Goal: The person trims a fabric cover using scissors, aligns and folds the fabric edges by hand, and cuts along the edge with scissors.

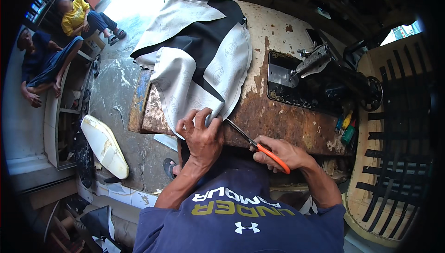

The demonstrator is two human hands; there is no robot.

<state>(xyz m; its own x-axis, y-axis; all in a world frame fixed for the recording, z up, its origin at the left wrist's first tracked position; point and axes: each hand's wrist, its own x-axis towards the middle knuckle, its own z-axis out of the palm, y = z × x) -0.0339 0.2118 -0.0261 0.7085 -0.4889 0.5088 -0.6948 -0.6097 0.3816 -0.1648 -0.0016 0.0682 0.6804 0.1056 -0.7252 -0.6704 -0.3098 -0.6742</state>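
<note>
Right grip (274, 153) clamps orange-handled scissors (254, 143); left hand (200, 134) pins fabric (194, 53) at blades.

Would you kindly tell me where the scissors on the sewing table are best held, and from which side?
Probably by the orange handles, from the near right edge of the rusty table, as the right hand grips them. The scissors lie slanted, blades pointing up-left toward the grey-and-black material under the left hand.

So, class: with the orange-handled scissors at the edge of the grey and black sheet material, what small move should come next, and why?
Probably close the orange-handled scissors for a short snip: the right hand holds them, blades reaching the grey and black sheet material that the left hand pins on the rusty table.
</note>
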